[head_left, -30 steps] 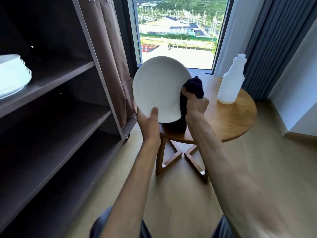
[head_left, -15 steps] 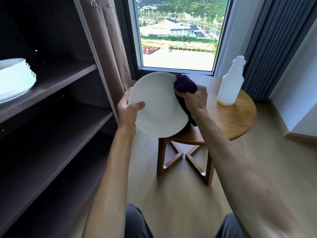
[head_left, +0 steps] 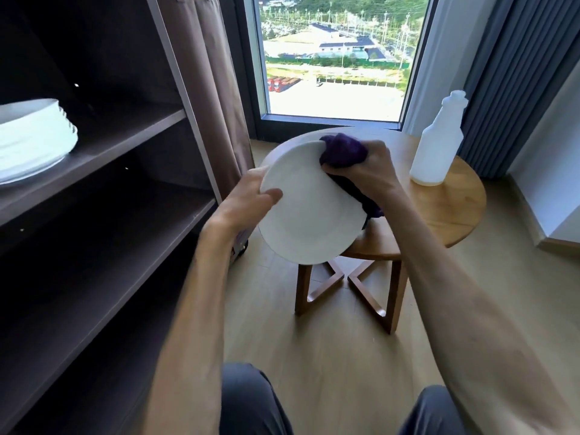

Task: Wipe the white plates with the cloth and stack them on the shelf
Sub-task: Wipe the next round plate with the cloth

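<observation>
Plate (head_left: pixel 309 211) wiping, seen from the head-worn camera. A round white plate was held tilted in mid-air, in front of and partly over the near left edge of a small round wooden table (head_left: pixel 452 202). Its surface was plain, smooth and matte white, with a shallow well marked by a faint ring and a broad rim; no pattern or chip could be made out. The left hand (head_left: pixel 243 202) gripped the plate at its left rim, the thumb laid across the upper face and the fingers hidden behind. The right hand (head_left: pixel 368 171) was curled round a bunched dark purple cloth (head_left: pixel 342 150), which was pressed against the upper right rim of the plate; a fold of the cloth hung down behind the plate's right edge. A stack of white plates (head_left: pixel 33 136) with wavy rims was seen on the upper board of a dark brown shelf unit (head_left: pixel 131 142) at the left, well apart from the held plate. A white translucent bottle (head_left: pixel 439 142) stood upright on the far right part of the table. A brown curtain (head_left: pixel 213 89) hung beside the shelf unit, and a window (head_left: pixel 335 54) was set behind the table. Grey trouser knees were visible at the lower edge.
</observation>
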Tool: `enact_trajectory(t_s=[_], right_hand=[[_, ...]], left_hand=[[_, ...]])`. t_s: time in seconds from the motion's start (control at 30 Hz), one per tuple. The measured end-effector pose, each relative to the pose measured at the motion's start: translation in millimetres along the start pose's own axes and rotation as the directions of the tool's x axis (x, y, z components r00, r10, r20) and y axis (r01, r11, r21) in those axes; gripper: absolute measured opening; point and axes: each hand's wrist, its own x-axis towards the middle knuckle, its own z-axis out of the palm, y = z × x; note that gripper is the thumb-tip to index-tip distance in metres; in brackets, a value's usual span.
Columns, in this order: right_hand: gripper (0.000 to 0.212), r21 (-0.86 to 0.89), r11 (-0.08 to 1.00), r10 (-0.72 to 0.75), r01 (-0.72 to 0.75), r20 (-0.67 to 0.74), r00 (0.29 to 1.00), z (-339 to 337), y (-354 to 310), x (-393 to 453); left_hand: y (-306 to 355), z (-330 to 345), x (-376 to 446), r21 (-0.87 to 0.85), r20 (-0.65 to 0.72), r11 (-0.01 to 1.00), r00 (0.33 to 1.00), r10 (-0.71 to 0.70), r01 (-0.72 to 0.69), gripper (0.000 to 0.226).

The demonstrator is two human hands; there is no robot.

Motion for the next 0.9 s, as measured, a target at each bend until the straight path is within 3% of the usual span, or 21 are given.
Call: enact_trajectory(t_s=[0.07, 0.13, 0.23, 0.3, 0.37, 0.43, 0.5, 0.57, 0.67, 0.73, 0.77, 0.83, 0.9], right_hand=[[0.022, 0.013, 1.000, -0.024, 0.024, -0.021, 1.000, 5, -5, 1], [0.021, 0.059, 0.998, 0.013, -0.007, -0.116, 0.993, 12, -3, 2], [0.028, 0.167, 0.975, 0.187, -0.149, -0.240, 0.953, 26, 8, -1], [0.030, 0.289, 0.921, 0.344, -0.262, -0.284, 0.895, 35, 16, -4], [0.030, 0.380, 0.861, 0.457, -0.337, -0.288, 0.842, 40, 22, -8], [0.032, 0.387, 0.846, 0.485, -0.368, -0.268, 0.832, 40, 25, -10], [0.036, 0.307, 0.876, 0.453, -0.372, -0.257, 0.854, 32, 25, -10], [0.034, 0.183, 0.922, 0.376, -0.342, -0.201, 0.905, 20, 22, -5], [0.042, -0.072, 0.985, 0.157, -0.158, -0.018, 0.987, 9, 8, 4], [0.049, -0.239, 0.970, -0.008, 0.038, 0.128, 0.992, 13, -5, 8], [0.042, -0.279, 0.953, -0.069, 0.120, 0.187, 0.980, 15, -12, 8], [0.022, -0.234, 0.955, -0.123, 0.185, 0.256, 0.959, 11, -18, 7], [0.015, -0.057, 0.997, -0.028, 0.048, 0.313, 0.949, -4, -20, 7]], left_hand=[[6, -3, 6, -0.041, -0.053, 0.999, 0.998, 0.022, -0.024, 0.027], [4, 4, 8, -0.210, -0.257, 0.975, 0.966, 0.017, -0.073, 0.026], [-11, 28, 5, -0.380, -0.546, 0.921, 0.825, -0.146, -0.089, 0.024], [-21, 53, -2, -0.496, -0.581, 0.862, 0.776, -0.244, -0.101, 0.024], [-25, 73, -8, -0.561, -0.569, 0.821, 0.771, -0.287, -0.108, 0.030], [-27, 77, -8, -0.555, -0.566, 0.828, 0.766, -0.305, -0.080, 0.037], [-30, 67, -5, -0.502, -0.534, 0.864, 0.797, -0.283, -0.030, 0.038], [-31, 50, -3, -0.370, -0.450, 0.929, 0.874, -0.185, 0.006, 0.035], [-25, 33, -1, -0.108, -0.208, 0.993, 0.976, -0.068, 0.047, 0.026], [-20, 31, 5, -0.008, -0.093, 0.999, 0.995, -0.045, 0.044, 0.025], [-20, 29, 7, 0.001, -0.063, 0.999, 0.997, -0.038, 0.038, 0.027], [-21, 25, 7, -0.062, -0.052, 0.997, 0.997, -0.050, 0.047, 0.032], [-27, 19, 2, -0.167, -0.073, 0.985, 0.996, -0.049, 0.036, 0.030]])
